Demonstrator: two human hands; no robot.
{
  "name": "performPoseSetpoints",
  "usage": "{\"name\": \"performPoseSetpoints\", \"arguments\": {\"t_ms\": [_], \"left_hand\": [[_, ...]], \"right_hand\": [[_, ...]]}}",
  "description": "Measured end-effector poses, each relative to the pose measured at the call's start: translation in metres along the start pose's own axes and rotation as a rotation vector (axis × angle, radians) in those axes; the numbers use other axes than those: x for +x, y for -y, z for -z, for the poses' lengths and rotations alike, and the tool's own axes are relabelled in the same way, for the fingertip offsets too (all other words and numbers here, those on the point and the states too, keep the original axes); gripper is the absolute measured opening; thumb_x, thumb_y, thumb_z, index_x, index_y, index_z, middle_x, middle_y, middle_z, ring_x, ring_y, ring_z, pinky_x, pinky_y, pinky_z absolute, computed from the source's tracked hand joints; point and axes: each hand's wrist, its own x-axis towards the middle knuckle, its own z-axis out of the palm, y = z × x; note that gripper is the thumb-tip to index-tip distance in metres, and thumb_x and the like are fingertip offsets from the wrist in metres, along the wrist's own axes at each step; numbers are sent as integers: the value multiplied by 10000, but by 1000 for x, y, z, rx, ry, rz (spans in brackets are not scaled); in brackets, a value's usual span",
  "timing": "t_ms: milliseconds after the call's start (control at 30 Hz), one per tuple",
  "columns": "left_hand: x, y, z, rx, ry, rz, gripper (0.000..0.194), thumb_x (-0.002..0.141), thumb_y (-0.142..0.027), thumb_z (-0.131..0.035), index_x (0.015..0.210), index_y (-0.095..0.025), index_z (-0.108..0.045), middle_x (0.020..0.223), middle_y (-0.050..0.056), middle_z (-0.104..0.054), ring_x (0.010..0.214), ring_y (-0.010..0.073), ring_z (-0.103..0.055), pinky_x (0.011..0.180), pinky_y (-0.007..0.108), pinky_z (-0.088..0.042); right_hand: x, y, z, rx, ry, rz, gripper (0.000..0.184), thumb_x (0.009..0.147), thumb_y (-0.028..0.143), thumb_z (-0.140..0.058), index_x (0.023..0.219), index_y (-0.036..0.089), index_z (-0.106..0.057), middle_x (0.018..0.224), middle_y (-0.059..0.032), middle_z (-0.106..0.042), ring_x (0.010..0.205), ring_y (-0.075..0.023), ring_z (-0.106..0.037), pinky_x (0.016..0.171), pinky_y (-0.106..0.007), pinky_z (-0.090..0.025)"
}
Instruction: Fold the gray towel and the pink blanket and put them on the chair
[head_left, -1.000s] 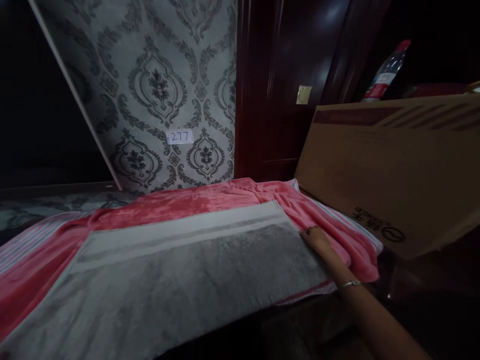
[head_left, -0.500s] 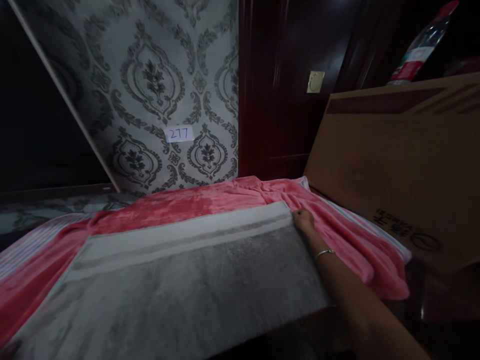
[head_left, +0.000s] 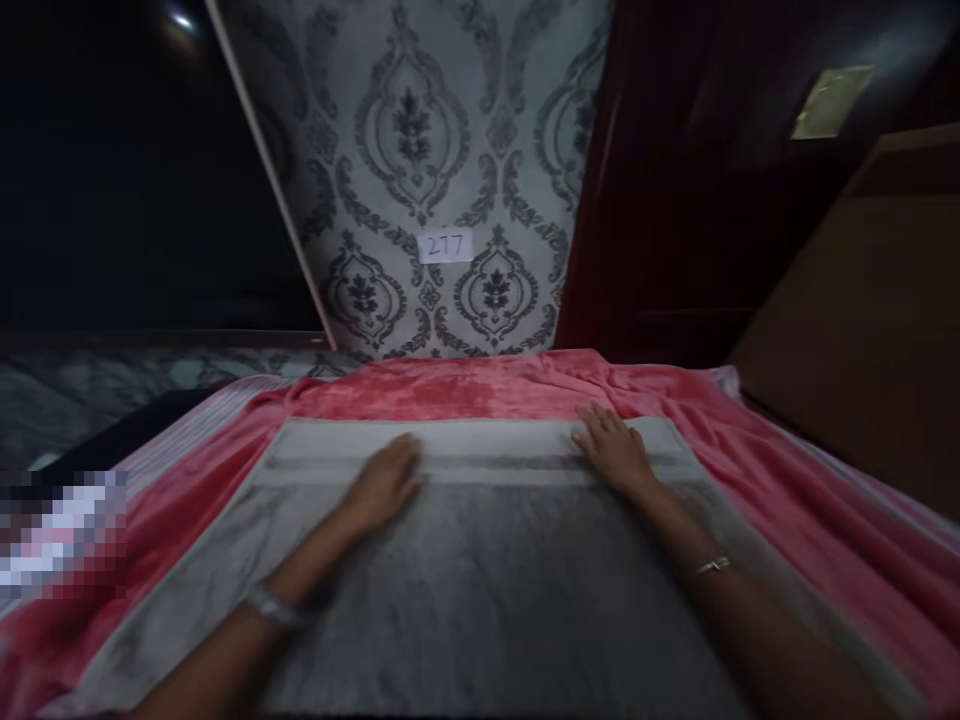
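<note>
A grey towel [head_left: 480,590] with a pale band along its far end lies spread over a pink blanket [head_left: 480,385]. My left hand [head_left: 386,482] rests on the towel's pale band, left of the middle, somewhat blurred, its fingers stretched out. Farther right, my right hand [head_left: 613,448] lies flat near the towel's far edge with its fingers spread. Neither hand grips anything. The near end of the towel runs out of the bottom of the view.
A dark screen [head_left: 135,180] stands at the left, beside patterned wallpaper bearing a paper label [head_left: 445,246] marked 277. At the right are a dark red wooden panel [head_left: 675,200] with a gold switch plate [head_left: 832,102] and a cardboard box [head_left: 870,310].
My right hand has let go of the towel's far right corner and moved inward onto it. My left hand has come onto the pale band. The towel now lies straighter; the view has turned left.
</note>
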Motion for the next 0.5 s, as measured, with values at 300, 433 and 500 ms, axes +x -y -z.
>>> {"name": "performPoseSetpoints", "arguments": {"t_ms": [300,433,500], "left_hand": [[22,-6,-34,-28,179,-35,673,989,-590,-392,1571,-258,-330,1656,126,-259,1545,283,-201,1254,545,-177],[1,81,-8,65,235,157,652,1007,-567,-340,1567,-234,-342,1655,127,-261,1543,291,-210,1243,564,-172],[-11,123,4,94,237,221,620,1014,-534,-332,1564,-248,-349,1653,105,-277,1536,286,-234,1237,564,-188]], "right_hand": [[-17,-1,-35,-166,125,46,641,992,528,-204,1549,286,-409,1633,-32,-326,1482,-323,-309,1154,-592,-307],[-14,-8,-42,-137,112,64,715,952,585,-164,1542,275,-425,1630,-38,-333,1469,-341,-331,1132,-611,-332],[-13,-10,-45,-122,102,67,738,935,600,-165,1534,267,-439,1623,-47,-346,1460,-346,-345,1121,-617,-344]]}}
